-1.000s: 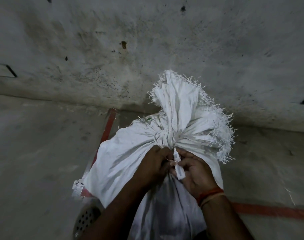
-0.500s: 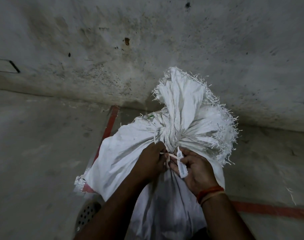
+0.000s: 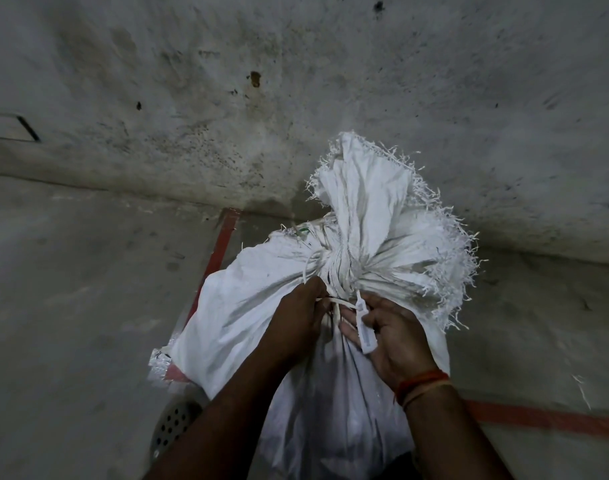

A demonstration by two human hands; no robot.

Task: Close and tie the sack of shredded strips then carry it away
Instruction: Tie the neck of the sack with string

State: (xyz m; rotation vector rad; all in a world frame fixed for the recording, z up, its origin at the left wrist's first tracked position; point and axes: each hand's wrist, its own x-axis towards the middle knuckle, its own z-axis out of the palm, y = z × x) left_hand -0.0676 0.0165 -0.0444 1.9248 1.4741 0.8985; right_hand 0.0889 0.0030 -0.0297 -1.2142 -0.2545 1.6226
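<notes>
Sackcloth fills the middle of the view: a white woven sack (image 3: 261, 306) stands on the grey concrete floor (image 3: 71, 306) close to a stained wall (image 3: 227, 98), its mouth gathered into a tight neck with the frayed top edge (image 3: 365, 188) fanning up and to the right. Pale strips (image 3: 334, 271) are wound round the neck, and a few shreds poke out at the left of the gather. The left hand (image 3: 296, 320) sits against the near side of the neck, fingers curled together and pinching a strip end (image 3: 341, 302) that runs across to the other hand. The right hand (image 3: 393, 337) rests just beside it on the sack, thumb and fingers clamped on a flat white tag (image 3: 364, 332) that hangs down from the tie; a red and tan thread band (image 3: 422, 384) circles that wrist. Red painted lines (image 3: 223, 237) cross the floor behind and to the right of the sack. A round perforated drain cover (image 3: 171, 424) shows at the sack's lower left, partly hidden by the left forearm.
</notes>
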